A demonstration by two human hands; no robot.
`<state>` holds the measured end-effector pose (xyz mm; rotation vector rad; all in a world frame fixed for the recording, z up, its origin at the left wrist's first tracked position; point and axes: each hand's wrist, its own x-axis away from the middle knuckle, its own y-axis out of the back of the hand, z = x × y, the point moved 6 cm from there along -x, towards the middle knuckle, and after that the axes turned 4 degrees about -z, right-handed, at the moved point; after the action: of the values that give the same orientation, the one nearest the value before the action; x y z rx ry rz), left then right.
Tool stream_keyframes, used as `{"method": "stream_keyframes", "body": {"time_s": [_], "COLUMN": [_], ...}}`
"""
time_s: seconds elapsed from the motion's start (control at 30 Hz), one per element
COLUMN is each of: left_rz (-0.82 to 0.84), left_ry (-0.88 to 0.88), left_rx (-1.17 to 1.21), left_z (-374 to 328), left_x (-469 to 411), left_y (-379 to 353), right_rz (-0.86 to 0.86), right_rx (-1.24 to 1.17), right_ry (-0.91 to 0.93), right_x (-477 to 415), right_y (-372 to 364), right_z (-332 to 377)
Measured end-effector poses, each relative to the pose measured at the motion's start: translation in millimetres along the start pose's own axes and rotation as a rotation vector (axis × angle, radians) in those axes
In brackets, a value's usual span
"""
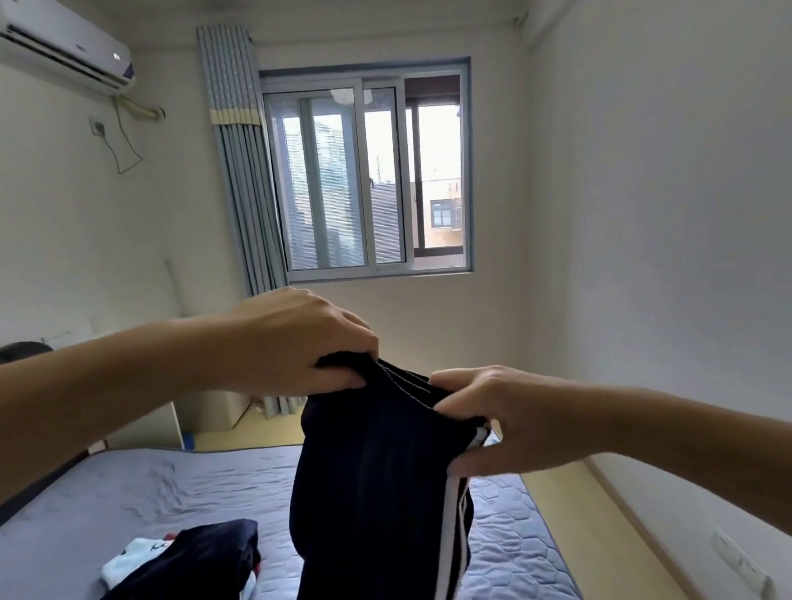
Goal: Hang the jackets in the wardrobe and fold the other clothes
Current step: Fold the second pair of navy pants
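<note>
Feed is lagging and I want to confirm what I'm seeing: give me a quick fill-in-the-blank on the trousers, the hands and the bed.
1. The left hand and right hand grip the top of dark trousers that have a ____ stripe down the side.
2. A pile of clothes lies on the bed to the ____ of the trousers.
3. The number of hands holding the trousers is ____.
Missing words: white; left; two.
</note>
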<state>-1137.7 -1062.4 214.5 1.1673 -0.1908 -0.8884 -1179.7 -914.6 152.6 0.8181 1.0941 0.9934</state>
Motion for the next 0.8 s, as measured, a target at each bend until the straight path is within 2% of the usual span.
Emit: {"method": "stream_keyframes", "body": {"time_s": [0.17,0.27,0.43,0.6,0.8], "left_rz": [0.171,0.206,0.103,-0.021,-0.276], "left_ry": [0.040,0.016,0.169,0.167,0.336], "left_rx": [0.135,0.207,0.344,0.402,0.624], "left_z": [-5.3,-17.6,10.1,16.5,32.3], "left_x": [6.9,5.8,15.7,12.1,-6.6], "left_y": [9.9,18.2,51.5,55.4,62.1], "right_rz": [0.039,0.046,-0.051,-0.124,-0.306], "right_rx": [-0.015,-0.006,0.019,0.047,-0.125], "right_ry": [-0.019,-0.048,-0.024,0.001,-0.054], "right_x": [-3.5,-6.7,-9.2,-9.4,-8.4], "right_y": [20.5,48.6,93.9,109.7,136.0], "right_z": [-14.1,-17.6,-13.6,-9.2,-8.8]}}
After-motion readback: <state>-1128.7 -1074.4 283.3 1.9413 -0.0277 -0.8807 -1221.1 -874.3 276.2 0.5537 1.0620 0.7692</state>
